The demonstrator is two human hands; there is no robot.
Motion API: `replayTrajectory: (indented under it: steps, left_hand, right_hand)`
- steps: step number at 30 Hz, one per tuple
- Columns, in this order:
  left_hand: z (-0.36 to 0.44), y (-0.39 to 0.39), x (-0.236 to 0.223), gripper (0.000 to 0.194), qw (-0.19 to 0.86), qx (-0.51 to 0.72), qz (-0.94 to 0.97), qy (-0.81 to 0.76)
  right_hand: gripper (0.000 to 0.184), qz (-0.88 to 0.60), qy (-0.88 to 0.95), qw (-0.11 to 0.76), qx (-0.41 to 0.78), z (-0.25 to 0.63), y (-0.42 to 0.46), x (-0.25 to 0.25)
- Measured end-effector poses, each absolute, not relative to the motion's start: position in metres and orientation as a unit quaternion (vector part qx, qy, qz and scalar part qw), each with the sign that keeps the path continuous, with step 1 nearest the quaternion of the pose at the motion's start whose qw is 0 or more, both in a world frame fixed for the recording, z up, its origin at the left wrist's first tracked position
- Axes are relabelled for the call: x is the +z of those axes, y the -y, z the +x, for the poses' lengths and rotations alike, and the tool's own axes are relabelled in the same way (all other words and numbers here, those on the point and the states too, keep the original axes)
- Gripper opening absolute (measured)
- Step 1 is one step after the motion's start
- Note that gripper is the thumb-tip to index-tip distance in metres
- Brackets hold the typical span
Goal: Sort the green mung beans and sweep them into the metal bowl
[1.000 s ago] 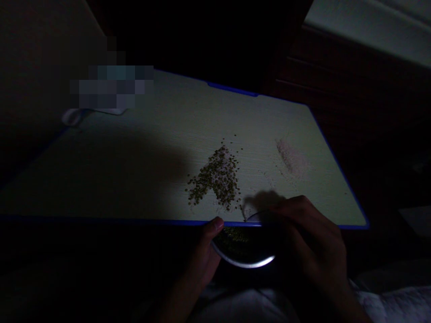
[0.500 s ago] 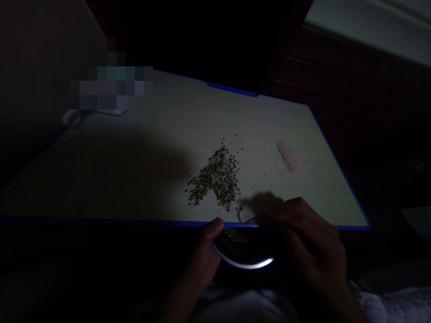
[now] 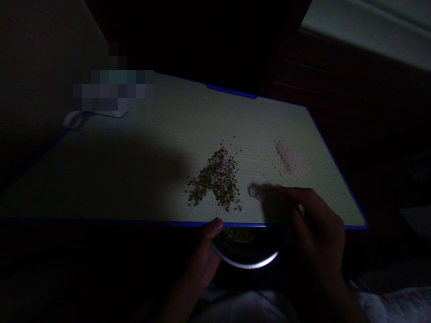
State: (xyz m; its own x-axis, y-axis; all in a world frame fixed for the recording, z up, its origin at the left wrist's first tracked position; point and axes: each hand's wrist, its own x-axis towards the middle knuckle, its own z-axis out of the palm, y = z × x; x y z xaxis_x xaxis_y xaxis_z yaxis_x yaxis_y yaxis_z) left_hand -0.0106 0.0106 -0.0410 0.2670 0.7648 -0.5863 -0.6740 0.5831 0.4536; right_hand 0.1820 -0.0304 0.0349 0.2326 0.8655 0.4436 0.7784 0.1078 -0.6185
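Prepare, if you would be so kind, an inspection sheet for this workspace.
Surface: pale tabletop with blue edging, dimly lit.
Materials: mixed pile of green beans and pale grains; separate pale-grain heap to its right; bowl below near edge, with beans inside.
Clutter: pixelated object, far left, unidentifiable.
Hands: left hand at bowl's left side, grip partly hidden; right hand pinches spoon-like utensil.
Cables: none certain; white loop, left, may be a strap.
Surroundings: dark panelling, right; quilted fabric, lower right.

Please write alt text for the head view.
A right hand holds a spoonlike tool over a pale board with green seeds and a pale heap; the left hand holds a bowl below its near edge. Dim light.
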Motion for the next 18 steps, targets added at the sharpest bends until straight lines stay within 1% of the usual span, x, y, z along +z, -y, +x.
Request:
replayTrajectory:
  steps: [3,6,8,11,14,18]
  left_hand:
    - [-0.011,-0.011,-0.042,0.066,0.799,0.442,0.055,-0.405]
    - [-0.011,-0.011,-0.043,0.057,0.800,0.433,0.057,-0.410]
    - [-0.011,-0.011,-0.043,0.051,0.806,0.428,0.059,-0.404]
    - [-0.011,-0.011,-0.044,0.052,0.807,0.434,0.056,-0.398]
    - [-0.011,-0.011,-0.045,0.052,0.801,0.444,0.051,-0.398]
    - [-0.011,-0.011,-0.044,0.044,0.807,0.426,0.051,-0.406]
  right_hand:
    - [0.027,-0.618,0.662,0.417,0.073,0.174,0.028,0.040]
    - [0.030,-0.581,0.697,0.411,0.090,0.168,0.023,0.044]
    - [0.031,-0.574,0.701,0.411,0.101,0.167,0.022,0.046]
    - [0.032,-0.568,0.700,0.420,0.109,0.169,0.024,0.047]
    - [0.031,-0.575,0.694,0.422,0.096,0.171,0.028,0.047]
    - [0.029,-0.590,0.690,0.411,0.077,0.172,0.026,0.044]
